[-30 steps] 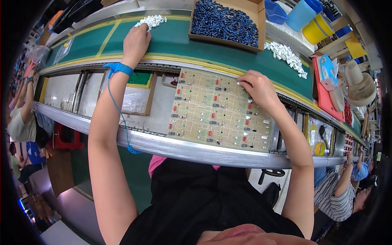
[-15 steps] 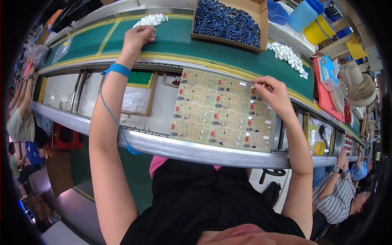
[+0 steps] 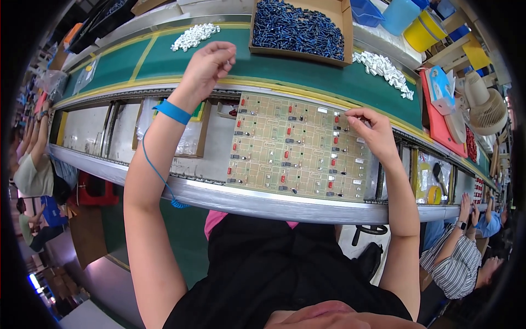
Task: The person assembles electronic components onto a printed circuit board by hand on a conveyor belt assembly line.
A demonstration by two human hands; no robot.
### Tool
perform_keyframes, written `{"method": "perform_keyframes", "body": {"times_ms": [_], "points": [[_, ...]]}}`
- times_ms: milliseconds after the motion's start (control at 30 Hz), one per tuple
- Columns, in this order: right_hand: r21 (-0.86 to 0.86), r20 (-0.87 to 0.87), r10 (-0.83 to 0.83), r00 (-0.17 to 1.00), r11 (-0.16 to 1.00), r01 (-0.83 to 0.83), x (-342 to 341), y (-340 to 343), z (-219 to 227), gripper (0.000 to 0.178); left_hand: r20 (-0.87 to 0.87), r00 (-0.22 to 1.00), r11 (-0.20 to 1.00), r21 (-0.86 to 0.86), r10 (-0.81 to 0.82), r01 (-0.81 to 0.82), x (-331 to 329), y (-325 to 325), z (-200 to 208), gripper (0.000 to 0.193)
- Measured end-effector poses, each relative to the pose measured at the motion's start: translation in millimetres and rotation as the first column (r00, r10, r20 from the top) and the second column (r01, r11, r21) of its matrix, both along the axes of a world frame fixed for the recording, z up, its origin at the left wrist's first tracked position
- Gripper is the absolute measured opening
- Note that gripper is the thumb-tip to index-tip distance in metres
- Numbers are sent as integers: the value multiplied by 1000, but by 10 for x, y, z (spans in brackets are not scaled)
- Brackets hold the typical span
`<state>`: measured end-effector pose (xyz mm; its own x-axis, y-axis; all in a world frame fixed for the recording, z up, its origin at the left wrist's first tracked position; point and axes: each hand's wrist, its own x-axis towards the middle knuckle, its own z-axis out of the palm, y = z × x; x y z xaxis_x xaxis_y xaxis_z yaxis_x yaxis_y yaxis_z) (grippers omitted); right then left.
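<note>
A tan circuit board (image 3: 307,149) lies across the rails of the line in front of me. It carries rows of small red, black and white parts. My right hand (image 3: 373,133) is over its far right corner, thumb and forefinger pinched close to the board; anything between them is too small to make out. My left hand (image 3: 210,67), with a blue wrist strap (image 3: 173,112), hovers over the green work surface with its fingers curled in. Whatever it holds is hidden. Beyond it lies a heap of white parts (image 3: 194,37).
A cardboard box of blue parts (image 3: 298,59) stands beyond the board, with a second white heap (image 3: 383,71) to its right. Farther right are a red tray (image 3: 442,129) and a beige fan (image 3: 485,107). Metal rail (image 3: 263,208) runs along the near side. Co-workers sit at both ends.
My left hand has moved from the left white heap toward me and to the right, fingers curled. My right hand has stayed at the board's far right corner, shifting only slightly.
</note>
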<state>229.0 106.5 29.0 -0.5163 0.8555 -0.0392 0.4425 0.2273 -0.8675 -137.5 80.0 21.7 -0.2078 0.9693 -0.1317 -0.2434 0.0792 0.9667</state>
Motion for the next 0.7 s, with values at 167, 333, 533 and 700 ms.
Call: {"method": "perform_keyframes", "body": {"times_ms": [167,333,533,700], "points": [[-16,-56,-8,998,1000,7,55,14,-34,18,202,973,989,-74,-108,125,397,-41,45,16],[-170,-142,-64,988,985,39,64,33,54,20,-12,973,966,-119,-231,228,654,-109,43,20],[-280,-372,-61,926,959,-49,103,47,17,25,-708,627,932,-129,-325,338,963,-109,66,15],[-373,-417,-99,903,925,-71,73,48,44,26,-912,330,928,-119,-242,352,1020,-117,-11,14]]}}
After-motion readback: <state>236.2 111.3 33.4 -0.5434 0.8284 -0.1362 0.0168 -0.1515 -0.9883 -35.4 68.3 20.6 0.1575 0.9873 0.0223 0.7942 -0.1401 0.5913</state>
